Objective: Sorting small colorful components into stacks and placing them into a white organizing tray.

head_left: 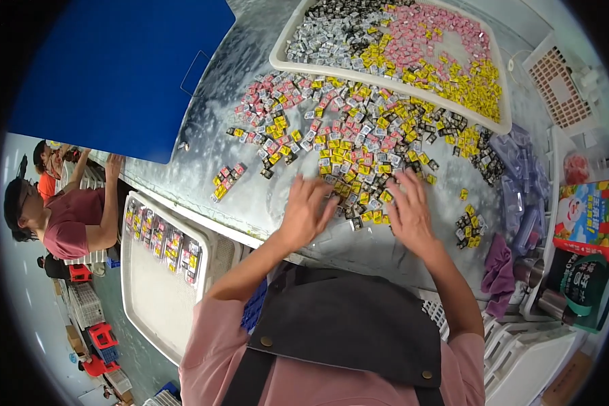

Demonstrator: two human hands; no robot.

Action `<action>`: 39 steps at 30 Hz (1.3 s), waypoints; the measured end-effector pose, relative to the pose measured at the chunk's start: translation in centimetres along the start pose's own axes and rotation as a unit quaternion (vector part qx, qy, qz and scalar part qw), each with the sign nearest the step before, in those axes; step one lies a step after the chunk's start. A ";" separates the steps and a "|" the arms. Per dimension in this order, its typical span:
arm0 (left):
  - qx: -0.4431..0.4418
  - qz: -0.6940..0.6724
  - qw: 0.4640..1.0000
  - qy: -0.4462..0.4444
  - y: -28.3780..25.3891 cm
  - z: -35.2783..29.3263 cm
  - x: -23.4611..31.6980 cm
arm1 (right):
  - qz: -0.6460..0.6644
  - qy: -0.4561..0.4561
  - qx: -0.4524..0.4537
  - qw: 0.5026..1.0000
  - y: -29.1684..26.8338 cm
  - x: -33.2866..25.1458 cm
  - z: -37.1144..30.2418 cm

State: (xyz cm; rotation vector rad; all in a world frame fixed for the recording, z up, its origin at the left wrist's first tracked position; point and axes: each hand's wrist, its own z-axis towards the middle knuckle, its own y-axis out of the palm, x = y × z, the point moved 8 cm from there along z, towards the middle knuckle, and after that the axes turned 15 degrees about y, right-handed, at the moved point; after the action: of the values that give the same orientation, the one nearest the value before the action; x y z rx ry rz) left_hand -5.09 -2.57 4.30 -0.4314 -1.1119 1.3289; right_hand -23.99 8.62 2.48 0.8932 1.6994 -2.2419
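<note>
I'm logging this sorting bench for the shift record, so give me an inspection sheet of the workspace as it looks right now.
Surface: pale, scuffed table, mostly covered.
Job's things: loose small packets in pink, yellow, black and silver, spread before both hands; more sorted by colour in a white tray.
Clutter: blue board, purple cloth, clear plastic pieces, colourful carton, metal cups.
Grippers: left hand and right hand open, fingers spread on the packets.
Cables: nothing seen.
Surroundings: second white tray with rows of packets at lower left; another person seated beyond it; stacked crates on the floor.
</note>
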 end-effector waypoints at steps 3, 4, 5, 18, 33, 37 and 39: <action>-0.059 0.004 0.998 0.017 0.0 -4.9 3.0 | 0.003 -0.038 -0.043 0.998 1.5 -3.4 0.1; -0.093 0.004 0.995 0.023 0.6 -6.0 3.7 | 0.000 -0.067 -0.066 0.996 2.2 -4.6 0.4; -0.094 0.006 0.995 0.024 0.9 -6.8 4.0 | -0.005 -0.079 -0.083 0.993 3.3 -5.2 0.9; -0.138 0.048 0.987 0.073 1.6 -4.8 1.1 | -0.138 -0.064 -0.002 0.988 -0.5 0.4 1.5; -0.057 -0.067 0.991 0.099 4.9 2.1 3.4 | -0.033 0.018 0.033 0.999 -4.7 3.7 2.7; -0.005 0.021 0.998 0.059 3.7 8.2 0.7 | -0.013 0.049 0.045 0.998 -1.5 2.8 8.6; -0.061 0.106 0.991 0.047 5.4 8.7 -1.1 | -0.044 0.025 0.024 0.998 1.2 1.9 8.7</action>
State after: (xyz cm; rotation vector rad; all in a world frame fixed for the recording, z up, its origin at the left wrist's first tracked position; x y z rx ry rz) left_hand -15.07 -5.02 3.50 -0.7120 -1.0948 1.4136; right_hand -27.90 0.60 1.83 0.9102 1.7460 -2.3466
